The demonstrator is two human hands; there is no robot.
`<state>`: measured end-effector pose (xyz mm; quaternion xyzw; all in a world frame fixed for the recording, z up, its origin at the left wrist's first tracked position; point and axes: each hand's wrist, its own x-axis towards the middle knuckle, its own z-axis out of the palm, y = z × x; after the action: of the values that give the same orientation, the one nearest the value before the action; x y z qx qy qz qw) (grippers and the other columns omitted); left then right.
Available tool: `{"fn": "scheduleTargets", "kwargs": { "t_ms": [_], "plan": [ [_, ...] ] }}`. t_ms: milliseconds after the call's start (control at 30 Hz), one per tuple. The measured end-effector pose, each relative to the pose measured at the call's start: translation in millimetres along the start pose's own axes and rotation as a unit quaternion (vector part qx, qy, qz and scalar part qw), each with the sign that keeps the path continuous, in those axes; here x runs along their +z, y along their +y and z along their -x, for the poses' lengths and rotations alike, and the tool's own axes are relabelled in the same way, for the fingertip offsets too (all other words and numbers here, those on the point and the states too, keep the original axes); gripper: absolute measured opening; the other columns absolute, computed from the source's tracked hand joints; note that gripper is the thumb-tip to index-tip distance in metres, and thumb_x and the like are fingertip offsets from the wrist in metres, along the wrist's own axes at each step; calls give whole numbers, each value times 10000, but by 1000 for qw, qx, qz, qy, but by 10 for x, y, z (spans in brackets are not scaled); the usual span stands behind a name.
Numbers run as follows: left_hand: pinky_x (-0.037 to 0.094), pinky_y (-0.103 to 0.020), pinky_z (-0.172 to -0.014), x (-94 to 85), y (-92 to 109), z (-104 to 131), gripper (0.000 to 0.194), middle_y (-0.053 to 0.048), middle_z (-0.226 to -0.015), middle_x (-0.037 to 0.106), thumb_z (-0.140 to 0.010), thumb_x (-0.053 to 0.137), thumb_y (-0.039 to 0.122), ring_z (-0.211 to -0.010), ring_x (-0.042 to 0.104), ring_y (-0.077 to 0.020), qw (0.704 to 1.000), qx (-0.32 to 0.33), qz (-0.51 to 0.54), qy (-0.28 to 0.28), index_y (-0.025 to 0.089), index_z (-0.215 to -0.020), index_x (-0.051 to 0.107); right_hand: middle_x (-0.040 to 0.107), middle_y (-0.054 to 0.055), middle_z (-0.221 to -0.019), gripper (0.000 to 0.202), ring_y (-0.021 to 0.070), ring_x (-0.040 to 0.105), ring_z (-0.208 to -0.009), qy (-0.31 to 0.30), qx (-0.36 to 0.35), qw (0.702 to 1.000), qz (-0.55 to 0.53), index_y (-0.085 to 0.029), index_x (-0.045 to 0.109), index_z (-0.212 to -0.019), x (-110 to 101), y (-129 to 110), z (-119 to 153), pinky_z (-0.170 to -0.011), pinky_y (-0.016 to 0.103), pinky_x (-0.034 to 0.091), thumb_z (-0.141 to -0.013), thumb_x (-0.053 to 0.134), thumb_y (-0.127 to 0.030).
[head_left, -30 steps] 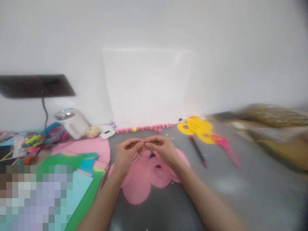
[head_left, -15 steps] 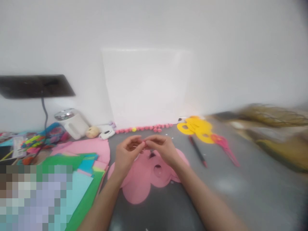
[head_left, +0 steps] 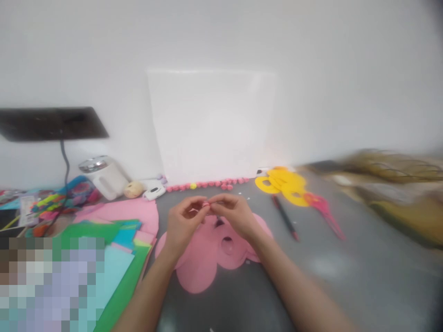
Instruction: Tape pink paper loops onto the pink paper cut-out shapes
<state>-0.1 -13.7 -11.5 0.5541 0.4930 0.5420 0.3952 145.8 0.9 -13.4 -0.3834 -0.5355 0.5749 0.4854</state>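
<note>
My left hand [head_left: 187, 220] and my right hand [head_left: 232, 213] meet at the fingertips in the middle of the view. Pinched between them is a small rolled piece of pink paper [head_left: 206, 204], mostly covered by the fingers. Beneath the hands lie several pink paper circles [head_left: 196, 274], overlapping on the grey table; one has a round hole cut in it. Behind them, small pink paper rolls [head_left: 207, 184] form a row along the wall, with a single yellow one [head_left: 193, 186] among them.
Yellow paper rings [head_left: 285, 182], a dark pen [head_left: 285, 219] and pink scissors [head_left: 325, 214] lie to the right on the table [head_left: 332, 286]. Coloured paper sheets [head_left: 117, 272] are stacked at left, near a white container [head_left: 107, 177]. A white sheet [head_left: 212, 124] stands against the wall.
Both hands stay nearly in place, still together. The fingers have shifted slightly around the pink paper, and a bit more of it shows between them.
</note>
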Motion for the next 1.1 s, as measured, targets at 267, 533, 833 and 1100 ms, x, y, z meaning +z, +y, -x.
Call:
{"fn": "scheduleTargets", "kwargs": {
  "t_ms": [267, 533, 833, 1100],
  "plan": [
    [499, -221, -475, -5, -9, 5, 222, -49, -772, 669, -672, 686, 292, -610, 611, -149, 999, -11, -40, -2, 174, -859, 665, 701, 45, -799, 184, 171, 650, -738, -2, -2, 1000, 26, -173, 695, -820, -13, -6, 3, -650, 293, 519, -700, 676, -311],
    [530, -245, -539, -7, -25, 14, 188, -52, -789, 673, -676, 666, 240, -658, 629, -165, 997, 1, -76, -10, 184, -855, 665, 696, 53, -794, 179, 181, 647, -745, -15, -20, 999, 40, -170, 702, -791, -19, 48, -26, -620, 290, 530, -697, 674, -319],
    [564, -278, -570, -1, -61, -1, 192, -47, -762, 668, -684, 673, 294, -663, 646, -178, 999, 4, -41, -6, 171, -829, 646, 682, 21, -687, 164, 154, 631, -643, 19, -17, 998, 65, -183, 708, -749, 6, -33, -24, -608, 292, 533, -658, 693, -319],
    [562, -261, -543, 5, -15, 9, 170, -24, -700, 652, -678, 687, 288, -630, 639, -164, 1000, -7, -22, 10, 167, -784, 631, 695, 36, -701, 153, 174, 659, -685, 14, -15, 998, 52, -172, 706, -729, 4, -23, -22, -662, 315, 546, -662, 696, -309]
  ]
}}
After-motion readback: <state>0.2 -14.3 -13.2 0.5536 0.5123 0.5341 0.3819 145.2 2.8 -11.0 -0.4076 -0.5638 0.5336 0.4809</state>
